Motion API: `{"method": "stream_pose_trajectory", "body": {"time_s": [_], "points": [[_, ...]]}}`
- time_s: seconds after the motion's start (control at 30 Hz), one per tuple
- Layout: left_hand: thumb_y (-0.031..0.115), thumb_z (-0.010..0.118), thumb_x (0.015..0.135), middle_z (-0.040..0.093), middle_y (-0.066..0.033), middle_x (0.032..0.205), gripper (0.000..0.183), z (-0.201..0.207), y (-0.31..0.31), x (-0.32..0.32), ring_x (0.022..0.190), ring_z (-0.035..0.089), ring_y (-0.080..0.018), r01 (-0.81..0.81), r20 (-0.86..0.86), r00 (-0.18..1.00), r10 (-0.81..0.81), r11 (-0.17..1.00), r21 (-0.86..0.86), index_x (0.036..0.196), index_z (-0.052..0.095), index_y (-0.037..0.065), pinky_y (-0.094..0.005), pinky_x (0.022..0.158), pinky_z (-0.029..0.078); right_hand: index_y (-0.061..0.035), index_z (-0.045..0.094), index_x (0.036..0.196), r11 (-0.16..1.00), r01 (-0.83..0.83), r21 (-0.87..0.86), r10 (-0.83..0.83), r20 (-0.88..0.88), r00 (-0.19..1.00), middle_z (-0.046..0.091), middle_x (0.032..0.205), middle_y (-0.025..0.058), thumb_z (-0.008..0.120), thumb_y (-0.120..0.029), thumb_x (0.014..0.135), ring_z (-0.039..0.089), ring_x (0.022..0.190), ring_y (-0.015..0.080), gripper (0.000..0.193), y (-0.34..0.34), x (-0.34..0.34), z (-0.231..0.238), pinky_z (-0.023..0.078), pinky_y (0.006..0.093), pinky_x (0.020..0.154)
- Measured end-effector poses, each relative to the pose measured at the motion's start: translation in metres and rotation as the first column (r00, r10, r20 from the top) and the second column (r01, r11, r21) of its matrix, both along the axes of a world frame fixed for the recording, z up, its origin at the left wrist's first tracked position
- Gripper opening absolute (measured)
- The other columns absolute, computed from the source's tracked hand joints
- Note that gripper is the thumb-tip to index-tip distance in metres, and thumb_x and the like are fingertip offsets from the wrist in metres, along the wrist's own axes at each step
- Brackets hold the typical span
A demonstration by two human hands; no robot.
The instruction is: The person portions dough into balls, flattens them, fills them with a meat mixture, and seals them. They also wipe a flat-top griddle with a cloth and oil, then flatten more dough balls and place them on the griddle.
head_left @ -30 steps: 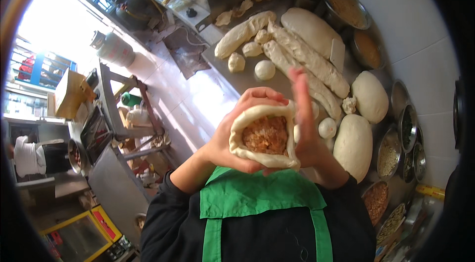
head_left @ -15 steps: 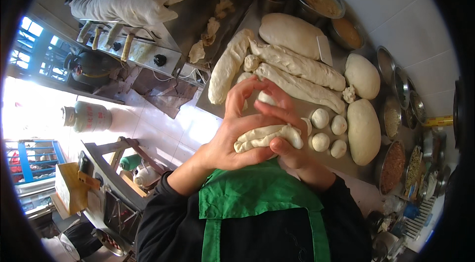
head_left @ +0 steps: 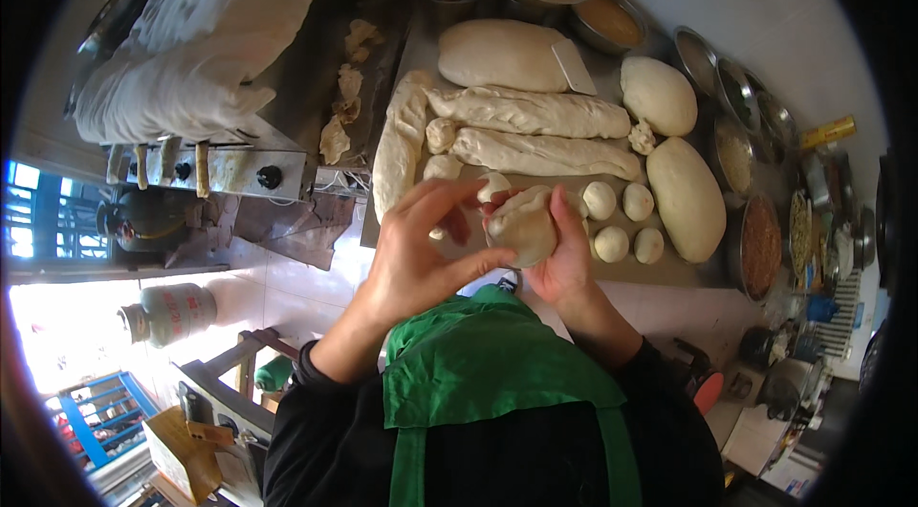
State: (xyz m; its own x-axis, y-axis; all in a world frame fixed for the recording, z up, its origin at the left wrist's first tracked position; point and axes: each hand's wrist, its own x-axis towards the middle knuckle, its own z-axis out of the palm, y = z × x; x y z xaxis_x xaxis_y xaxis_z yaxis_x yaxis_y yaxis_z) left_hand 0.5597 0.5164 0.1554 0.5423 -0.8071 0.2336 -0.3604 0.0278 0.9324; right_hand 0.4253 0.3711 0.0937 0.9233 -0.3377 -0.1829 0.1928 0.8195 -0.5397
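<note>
Apron (head_left: 492,363), green: nearest item, below the hands.

Left hand (head_left: 411,244): loosely curled, gripping nothing; thumb at the dough's lower edge.

Right hand (head_left: 564,263): grasping the dough piece, thumb along its side.

Dough piece (head_left: 524,231): one, rounded, creased on top; held between the hands, above the table edge. Likely faults: a split skin, from pressing too hard with the thumbs; a drop, should the right hand slacken, since the left gives little support.

Dough balls (head_left: 600,201): four, just beyond the right hand; could roll if knuckles brushed them.

Dough rolls (head_left: 545,153): long, behind; apparently at little risk.
</note>
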Motion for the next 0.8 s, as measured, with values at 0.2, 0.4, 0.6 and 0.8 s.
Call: {"method": "stream_pose_trajectory", "body": {"time_s": [0.2, 0.4, 0.6, 0.8], "points": [[0.004, 0.082, 0.073, 0.066, -0.0102, 0.092, 0.036, -0.017, -0.015, -0.025, 0.077, 0.067, -0.0187, -0.001, -0.04, 0.999, -0.001, 0.998, -0.059, 0.105, 0.067, -0.002, -0.0277, 0.067, 0.054, -0.0008, 0.061, 0.124, 0.813, -0.038, -0.581, 0.081, 0.048, 0.996, 0.047, 0.138, 0.0156, 0.081, -0.027, 0.079, 0.047, 0.129, 0.0262, 0.056, -0.018, -0.015, 0.019, 0.041, 0.0401, 0.106], [-0.012, 0.069, 0.07, 0.059, -0.0103, 0.085, 0.025, -0.007, -0.023, -0.035, 0.076, 0.063, -0.0328, 0.298, 0.502, 0.835, -0.227, 0.953, -0.064, 0.091, 0.059, -0.002, -0.0374, 0.065, 0.054, -0.0117, 0.073, 0.1, -0.038, -0.079, -0.996, 0.08, -0.082, 0.993, 0.035, 0.144, 0.0169, 0.084, -0.021, 0.072, 0.034, 0.136, 0.0338, 0.031, -0.047, -0.032, 0.04, 0.031, 0.0462, 0.11], [0.008, 0.074, 0.077, 0.047, -0.0222, 0.123, 0.06, -0.004, -0.023, -0.019, 0.102, 0.059, -0.0362, 0.368, 0.077, 0.926, -0.369, 0.929, 0.034, 0.125, 0.041, -0.002, -0.0391, 0.081, 0.052, -0.0113, 0.064, 0.118, 0.573, -0.22, -0.79, 0.017, -0.257, 0.966, 0.063, 0.112, 0.0089, 0.079, -0.017, 0.08, 0.052, 0.12, 0.0247, 0.041, -0.028, -0.031, 0.023, 0.042, 0.0373, 0.098], [0.018, 0.087, 0.064, 0.044, -0.0237, 0.138, 0.092, -0.021, -0.029, -0.025, 0.122, 0.052, -0.0347, 0.286, 0.022, 0.954, -0.298, 0.933, 0.217, 0.139, 0.038, -0.002, -0.0401, 0.095, 0.048, -0.0114, 0.045, 0.144, -0.369, -0.112, -0.923, -0.083, -0.087, 0.993, 0.022, 0.156, 0.0225, 0.067, -0.04, 0.091, 0.028, 0.14, 0.0431, 0.064, -0.028, -0.024, 0.032, 0.031, 0.0525, 0.11]]}}
